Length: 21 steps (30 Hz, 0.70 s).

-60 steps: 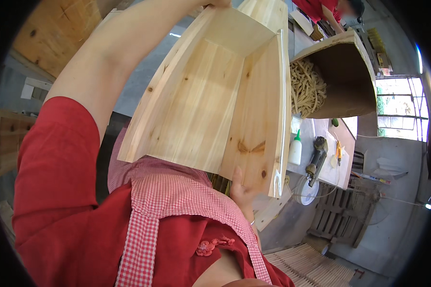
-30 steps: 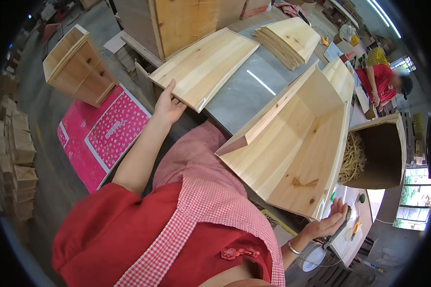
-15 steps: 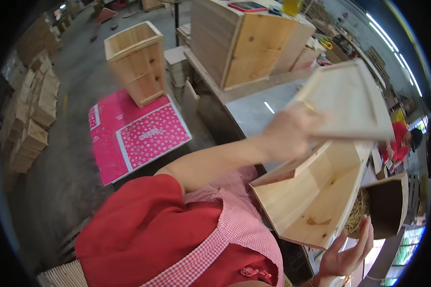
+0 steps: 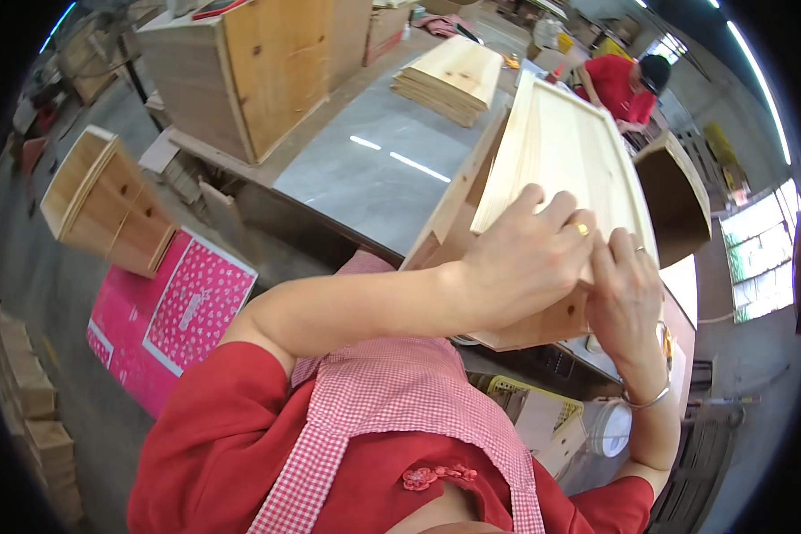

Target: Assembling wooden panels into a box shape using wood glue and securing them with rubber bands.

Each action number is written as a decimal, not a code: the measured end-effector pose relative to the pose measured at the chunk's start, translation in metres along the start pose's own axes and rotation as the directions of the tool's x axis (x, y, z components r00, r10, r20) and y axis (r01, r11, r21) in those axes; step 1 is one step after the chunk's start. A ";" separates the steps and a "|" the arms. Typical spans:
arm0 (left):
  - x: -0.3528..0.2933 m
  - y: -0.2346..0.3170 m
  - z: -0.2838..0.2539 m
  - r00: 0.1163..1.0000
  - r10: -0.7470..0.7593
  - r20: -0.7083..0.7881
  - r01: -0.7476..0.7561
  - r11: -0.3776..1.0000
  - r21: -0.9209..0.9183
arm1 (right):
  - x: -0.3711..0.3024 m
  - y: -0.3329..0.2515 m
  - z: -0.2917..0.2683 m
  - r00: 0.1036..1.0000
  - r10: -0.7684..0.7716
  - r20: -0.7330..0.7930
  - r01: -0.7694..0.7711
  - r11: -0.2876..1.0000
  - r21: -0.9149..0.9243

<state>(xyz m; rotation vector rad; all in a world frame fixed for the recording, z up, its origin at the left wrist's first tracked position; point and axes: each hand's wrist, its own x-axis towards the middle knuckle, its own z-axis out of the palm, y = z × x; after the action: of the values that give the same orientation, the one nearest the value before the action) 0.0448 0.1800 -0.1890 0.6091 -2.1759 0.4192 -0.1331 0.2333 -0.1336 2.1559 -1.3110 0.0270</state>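
At the worktable's (image 4: 329,182) near side, both hands are working at the near end of a pale wooden panel (image 4: 570,151).
Its long axis is running away from the person; the left hand (image 4: 529,245) is gripping the near edge, the right hand (image 4: 627,285) is bending close beside, its grip unclear from here. Beneath, a long wooden box (image 4: 543,325) is lying mostly covered; beyond, an open carton (image 4: 676,191) is showing only dark inside.
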 end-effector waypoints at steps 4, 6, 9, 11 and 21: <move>-0.041 -0.012 -0.022 0.986 -0.169 -0.002 0.160 0.935 -0.316 | -0.020 -0.008 0.011 1.000 0.004 -0.002 -0.004 1.000 0.028; -0.061 -0.032 -0.026 0.951 -0.307 0.033 0.295 0.871 -0.392 | -0.022 -0.012 0.015 0.999 0.034 -0.014 -0.033 0.998 0.051; -0.087 -0.054 -0.020 0.864 -0.481 0.149 0.478 0.691 -0.542 | -0.020 -0.016 0.024 1.000 0.025 -0.006 -0.025 0.996 0.083; -0.098 -0.065 -0.012 0.847 -0.484 0.220 0.505 0.603 -0.618 | -0.017 -0.018 0.030 1.000 0.025 -0.013 -0.024 0.995 0.094; -0.113 -0.072 0.005 0.831 -0.450 0.327 0.502 0.353 -0.790 | -0.008 -0.024 0.046 1.000 -0.004 -0.030 0.006 0.998 0.068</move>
<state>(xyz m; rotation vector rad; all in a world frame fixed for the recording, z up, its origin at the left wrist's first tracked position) 0.1429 0.1497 -0.2745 0.6169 -1.7864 -1.0031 -0.1309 0.2237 -0.1851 2.2073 -1.3048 0.1024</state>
